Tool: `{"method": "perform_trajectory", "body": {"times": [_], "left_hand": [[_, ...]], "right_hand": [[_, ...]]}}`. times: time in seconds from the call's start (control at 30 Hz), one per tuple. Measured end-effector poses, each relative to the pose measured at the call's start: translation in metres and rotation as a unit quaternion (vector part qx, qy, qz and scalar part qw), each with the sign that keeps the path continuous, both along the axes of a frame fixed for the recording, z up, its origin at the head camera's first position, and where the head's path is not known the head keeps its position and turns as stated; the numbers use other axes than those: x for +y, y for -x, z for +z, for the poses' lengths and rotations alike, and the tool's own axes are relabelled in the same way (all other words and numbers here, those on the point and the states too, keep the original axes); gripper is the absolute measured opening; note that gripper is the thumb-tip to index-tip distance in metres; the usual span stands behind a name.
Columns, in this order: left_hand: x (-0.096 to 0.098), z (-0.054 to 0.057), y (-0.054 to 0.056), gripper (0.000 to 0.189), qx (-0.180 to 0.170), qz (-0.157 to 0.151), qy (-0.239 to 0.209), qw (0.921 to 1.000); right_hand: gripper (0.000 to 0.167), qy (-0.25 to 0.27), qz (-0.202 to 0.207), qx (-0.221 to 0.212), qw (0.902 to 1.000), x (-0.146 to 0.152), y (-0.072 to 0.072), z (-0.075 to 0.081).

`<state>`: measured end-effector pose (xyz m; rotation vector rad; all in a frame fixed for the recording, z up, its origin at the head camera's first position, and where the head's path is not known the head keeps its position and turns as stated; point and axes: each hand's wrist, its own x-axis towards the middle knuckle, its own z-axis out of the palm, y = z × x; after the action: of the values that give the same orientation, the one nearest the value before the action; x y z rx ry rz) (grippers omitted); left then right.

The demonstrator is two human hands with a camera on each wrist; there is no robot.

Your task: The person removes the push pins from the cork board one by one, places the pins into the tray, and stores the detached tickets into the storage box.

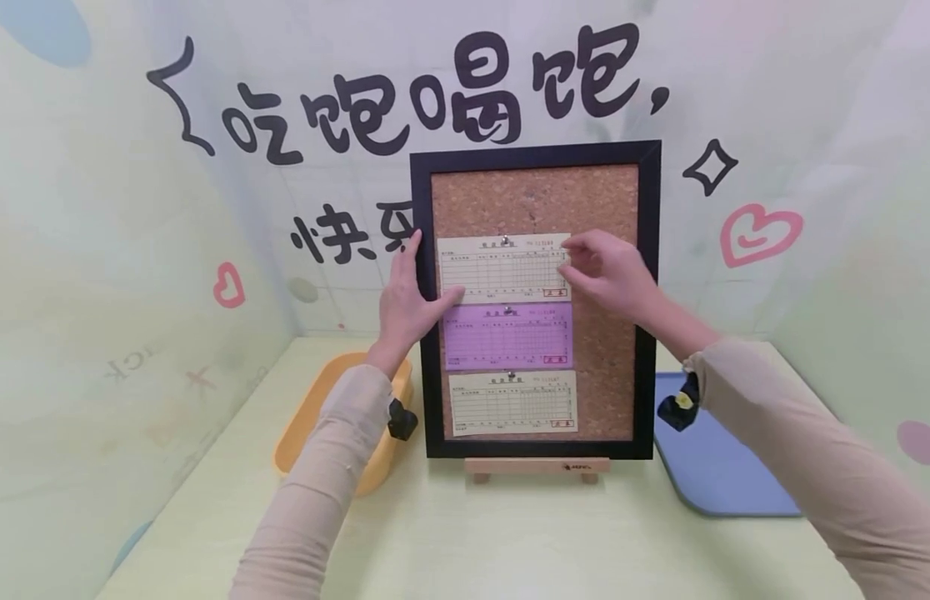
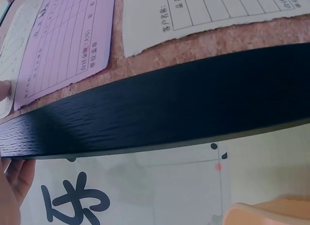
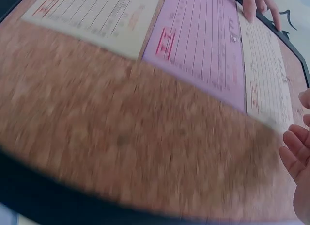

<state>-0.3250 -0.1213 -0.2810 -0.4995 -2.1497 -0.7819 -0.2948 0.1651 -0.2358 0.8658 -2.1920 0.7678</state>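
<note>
A black-framed corkboard (image 1: 600, 367) stands upright on a small wooden easel (image 1: 536, 465). Pinned to it, one above another, are a cream printed slip (image 1: 480, 271), a purple slip (image 1: 508, 340) and another cream slip (image 1: 513, 407), each with a metallic pushpin near its top. My left hand (image 1: 408, 304) grips the frame's left side, its thumb on the top slip's lower left and fingers (image 2: 22, 176) behind the edge. By the top slip's right edge is my right hand (image 1: 615, 271), fingers loosely bent, thumb and forefinger apart, nothing visible between them.
An orange-yellow bin (image 1: 315, 408) sits on the pale table (image 1: 435, 542), left of the board and partly behind my left sleeve. To the right lies a blue tray (image 1: 723, 467), partly covered by my right arm. A wall with black lettering (image 1: 487, 87) rises behind.
</note>
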Motion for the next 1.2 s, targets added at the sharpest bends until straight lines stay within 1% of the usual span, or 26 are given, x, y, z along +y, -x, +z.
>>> {"method": "perform_trajectory", "body": {"times": [0.2,0.37,0.5,0.67,0.83,0.97,1.2], "left_hand": [[-0.003,0.0,-0.001,0.089,-0.009,0.002,0.004,1.0],[-0.002,-0.001,-0.001,0.089,-0.012,-0.002,-0.004,0.9999],[-0.002,-0.001,0.001,0.089,-0.006,-0.005,-0.008,0.9999],[-0.002,0.0,0.001,0.089,-0.007,-0.006,-0.007,0.9999],[-0.003,0.0,0.001,0.09,-0.007,-0.004,-0.009,0.9999],[-0.004,0.0,0.001,0.09,-0.006,-0.003,-0.008,1.0],[-0.004,0.0,0.0,0.089,-0.005,-0.006,-0.002,1.0]], "right_hand": [[0.024,-0.01,0.008,-0.016,0.9998,-0.025,0.008,0.001],[0.023,-0.01,0.008,-0.03,0.9995,-0.036,0.014,0.009],[0.02,-0.002,-0.006,-0.035,0.9993,-0.042,0.02,0.016],[0.017,-0.009,-0.019,-0.033,0.9992,-0.051,0.025,0.019],[0.013,-0.01,-0.05,-0.031,0.9982,-0.061,0.029,0.021],[0.014,-0.012,-0.067,-0.033,0.9971,-0.069,0.03,0.022],[0.014,-0.007,-0.094,-0.057,0.9939,-0.075,0.029,0.022]]}}
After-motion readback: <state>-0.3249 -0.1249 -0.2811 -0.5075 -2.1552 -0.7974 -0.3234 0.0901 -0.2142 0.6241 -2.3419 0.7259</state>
